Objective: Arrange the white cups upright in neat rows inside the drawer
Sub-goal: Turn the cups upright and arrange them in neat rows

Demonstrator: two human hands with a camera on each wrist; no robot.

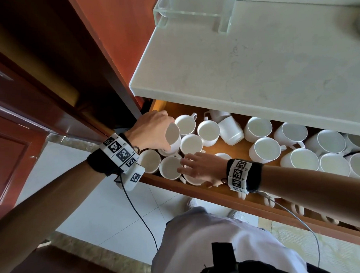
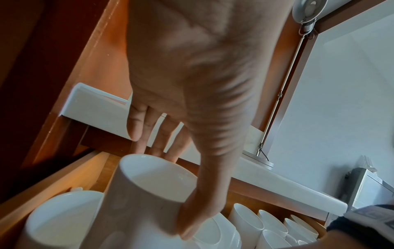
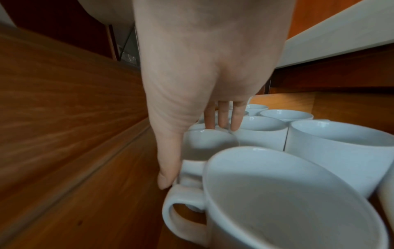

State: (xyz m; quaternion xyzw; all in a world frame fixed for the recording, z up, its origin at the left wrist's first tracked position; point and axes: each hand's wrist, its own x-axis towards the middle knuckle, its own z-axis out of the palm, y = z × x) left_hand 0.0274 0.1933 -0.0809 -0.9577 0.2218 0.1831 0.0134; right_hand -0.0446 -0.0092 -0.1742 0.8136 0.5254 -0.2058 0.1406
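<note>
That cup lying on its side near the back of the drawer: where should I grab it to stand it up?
Take the tipped cup round its body, coming from above, probably with the right hand. It lies with its base toward the drawer front; upright cups crowd its left, and its handle cannot be made out.
</note>
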